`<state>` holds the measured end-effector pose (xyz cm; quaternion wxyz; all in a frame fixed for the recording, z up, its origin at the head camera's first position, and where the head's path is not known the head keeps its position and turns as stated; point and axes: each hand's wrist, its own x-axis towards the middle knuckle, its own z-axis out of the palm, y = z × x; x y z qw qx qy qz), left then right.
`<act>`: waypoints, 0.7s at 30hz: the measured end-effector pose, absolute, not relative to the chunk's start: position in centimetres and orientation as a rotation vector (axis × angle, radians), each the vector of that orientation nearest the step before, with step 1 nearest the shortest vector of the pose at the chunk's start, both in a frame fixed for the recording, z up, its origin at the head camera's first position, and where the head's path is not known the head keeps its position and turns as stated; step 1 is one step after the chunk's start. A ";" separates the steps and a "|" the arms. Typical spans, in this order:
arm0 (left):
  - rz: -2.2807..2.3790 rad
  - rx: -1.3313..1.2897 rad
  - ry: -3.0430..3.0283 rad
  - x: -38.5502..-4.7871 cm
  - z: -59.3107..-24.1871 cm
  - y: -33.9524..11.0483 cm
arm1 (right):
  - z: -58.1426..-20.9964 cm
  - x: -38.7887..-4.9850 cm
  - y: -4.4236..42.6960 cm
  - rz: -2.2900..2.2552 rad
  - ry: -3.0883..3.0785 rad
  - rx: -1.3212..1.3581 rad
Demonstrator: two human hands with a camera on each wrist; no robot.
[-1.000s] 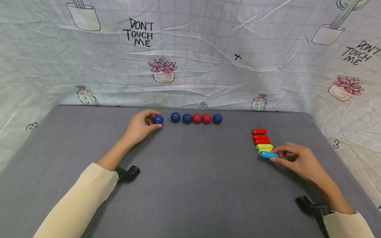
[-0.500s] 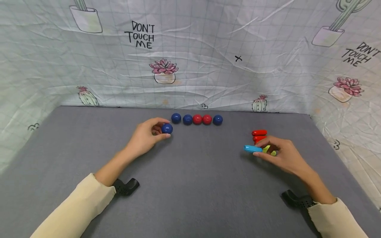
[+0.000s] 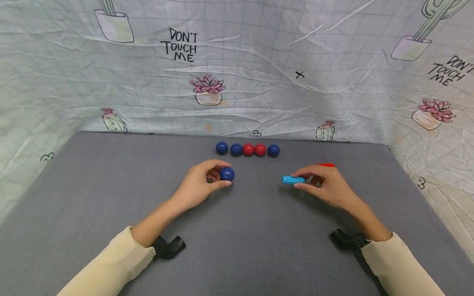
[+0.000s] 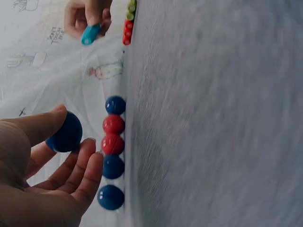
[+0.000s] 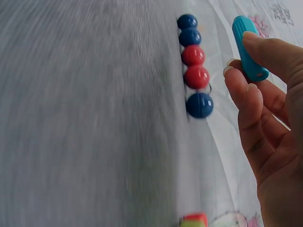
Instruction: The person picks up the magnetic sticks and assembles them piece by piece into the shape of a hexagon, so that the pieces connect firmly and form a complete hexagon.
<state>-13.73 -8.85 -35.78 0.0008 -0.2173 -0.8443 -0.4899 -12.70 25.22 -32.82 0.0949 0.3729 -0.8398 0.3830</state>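
Note:
My left hand [image 3: 198, 187] pinches a glossy dark blue ball [image 3: 227, 174] between thumb and fingertips, raised off the table in the left wrist view. To its right, my right hand [image 3: 329, 187] grips a short light blue ribbed cylinder [image 5: 247, 47] with a small hole at one end, also lifted. Behind both hands runs a row of several balls at the table's far edge. From left to right these are a blue ball [image 3: 221, 148], another blue ball [image 3: 236, 149], two red balls [image 3: 254, 149] and a blue ball [image 3: 273, 150].
Similar red cylinders [image 4: 127, 32] and yellow-green cylinders [image 4: 130, 12] lie lined up at the right, mostly hidden behind my right hand in the head view. The grey table [image 3: 244, 246] ends at a printed cloth backdrop [image 3: 255, 94].
My left hand has brought the blue ball rightward and nearer to me. My right hand has lifted the light blue cylinder off the right-hand line and carried it left, toward the middle.

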 end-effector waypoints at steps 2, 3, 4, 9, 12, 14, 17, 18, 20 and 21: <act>-1.564 -0.689 -2.647 -13.5 -35.9 -8.5 | -32.8 -12.9 24.5 1.165 -2.489 1.118; -1.577 -0.690 -2.647 -13.4 -35.9 -8.4 | -32.8 -12.9 24.1 1.171 -2.494 1.121; -1.588 -0.692 -2.646 -13.3 -36.0 -8.2 | -32.8 -12.9 23.8 1.172 -2.503 1.122; -1.623 -0.702 -2.629 -13.1 -36.4 -7.8 | -32.9 -13.2 22.3 1.190 -2.545 1.130; -1.637 -0.702 -2.627 -13.1 -36.6 -7.7 | -32.9 -13.3 21.5 1.200 -2.545 1.153; -1.650 -0.685 -2.629 -13.1 -36.8 -7.7 | -33.0 -13.3 21.0 1.202 -2.534 1.168; -1.656 -0.663 -2.631 -13.2 -37.1 -7.8 | -33.0 -13.4 20.3 1.202 -2.514 1.187; -1.653 -0.661 -2.631 -13.3 -37.2 -7.8 | -33.1 -13.5 20.1 1.205 -2.508 1.192; -1.638 -0.669 -2.635 -13.3 -37.3 -7.9 | -33.1 -13.5 19.6 1.216 -2.508 1.197; -1.630 -0.678 -2.636 -13.4 -37.4 -7.9 | -33.2 -13.5 19.4 1.220 -2.512 1.197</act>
